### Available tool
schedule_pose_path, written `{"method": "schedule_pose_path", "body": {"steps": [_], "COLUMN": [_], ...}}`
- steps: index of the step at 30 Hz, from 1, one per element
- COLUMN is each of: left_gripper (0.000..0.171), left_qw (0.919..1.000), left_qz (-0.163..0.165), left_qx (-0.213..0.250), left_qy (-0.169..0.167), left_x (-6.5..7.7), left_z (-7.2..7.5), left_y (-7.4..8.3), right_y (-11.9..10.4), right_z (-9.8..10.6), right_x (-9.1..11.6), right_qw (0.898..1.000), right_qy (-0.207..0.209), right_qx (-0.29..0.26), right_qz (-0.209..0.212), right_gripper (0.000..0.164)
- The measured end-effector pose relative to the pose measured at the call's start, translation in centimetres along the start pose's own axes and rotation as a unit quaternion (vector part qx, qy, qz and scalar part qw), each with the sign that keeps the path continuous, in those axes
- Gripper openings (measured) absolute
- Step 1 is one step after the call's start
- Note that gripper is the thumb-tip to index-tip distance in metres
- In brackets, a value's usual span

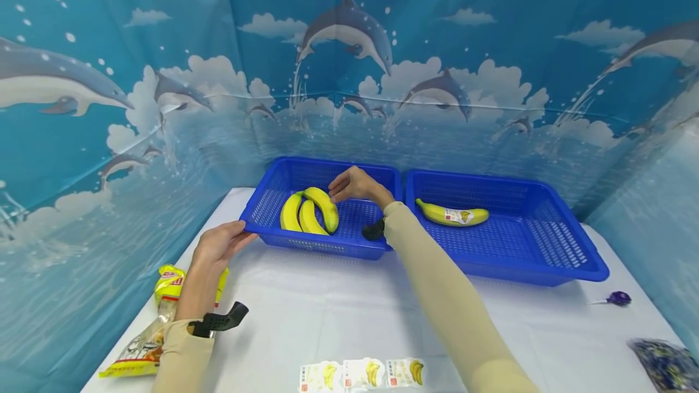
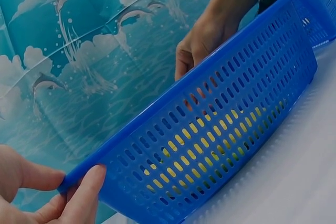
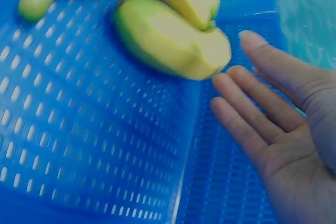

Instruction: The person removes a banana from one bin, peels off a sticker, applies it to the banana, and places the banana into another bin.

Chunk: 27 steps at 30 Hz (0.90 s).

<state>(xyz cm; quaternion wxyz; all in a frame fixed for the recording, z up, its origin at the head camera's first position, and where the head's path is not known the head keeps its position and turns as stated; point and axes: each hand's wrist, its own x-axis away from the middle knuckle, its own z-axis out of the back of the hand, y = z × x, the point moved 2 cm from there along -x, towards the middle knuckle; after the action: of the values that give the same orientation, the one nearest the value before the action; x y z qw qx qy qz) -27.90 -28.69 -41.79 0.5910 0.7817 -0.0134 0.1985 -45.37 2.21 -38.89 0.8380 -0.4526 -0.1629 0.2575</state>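
Observation:
Three yellow bananas (image 1: 328, 210) lie together in the left part of a blue plastic basket (image 1: 322, 245) with slotted walls. My left hand (image 1: 217, 242) pinches the basket's front left corner by the rim, thumb on one side and fingers on the other in the left wrist view. Inside the basket, my right hand (image 1: 354, 185) is beside the rightmost banana. Its fingers are extended with nothing between them, and the fingertips (image 3: 222, 81) are right at the end of a banana (image 3: 168, 40) in the right wrist view.
A second blue basket (image 1: 568, 273) stands to the right, holding one banana (image 1: 437, 214) with a label. Packaged snacks (image 1: 143, 344) lie by my left forearm. Three banana stickers (image 1: 363, 375) are at the front. On the right are a purple lollipop (image 1: 619, 299) and a dark packet (image 1: 663, 362).

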Motion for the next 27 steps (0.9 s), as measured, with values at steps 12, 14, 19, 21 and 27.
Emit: {"method": "schedule_pose_path", "body": {"steps": [12,14,19,21,27], "left_gripper": [0.060,0.059,0.059,0.059,0.058], "left_qw": [0.9999,1.0000,0.9999,0.9999,0.9997], "left_qz": [-0.009,-0.008,-0.007,-0.006,-0.008], "left_qx": [-0.005,-0.006,-0.009,-0.007,-0.020], "left_qy": [-0.002,0.002,0.008,0.007,0.010], "left_x": [0.2,0.2,0.1,0.1,0.3], "left_z": [-0.2,-0.2,-0.2,-0.2,-0.2], "left_y": [-0.1,-0.1,-0.2,-0.2,-0.1], "right_y": [1.1,1.1,1.2,1.3,1.3], "right_z": [-0.7,-0.8,-1.2,-1.4,-2.0], "right_x": [-1.0,-1.0,-0.8,-0.9,-1.2], "right_qw": [0.999,0.998,0.997,0.997,0.996], "right_qy": [0.004,0.004,-0.007,-0.012,-0.023], "right_qx": [0.009,0.010,0.014,0.011,0.031], "right_qz": [-0.053,-0.061,-0.073,-0.076,-0.081], "right_gripper": [0.050,0.051,0.056,0.059,0.063]}}
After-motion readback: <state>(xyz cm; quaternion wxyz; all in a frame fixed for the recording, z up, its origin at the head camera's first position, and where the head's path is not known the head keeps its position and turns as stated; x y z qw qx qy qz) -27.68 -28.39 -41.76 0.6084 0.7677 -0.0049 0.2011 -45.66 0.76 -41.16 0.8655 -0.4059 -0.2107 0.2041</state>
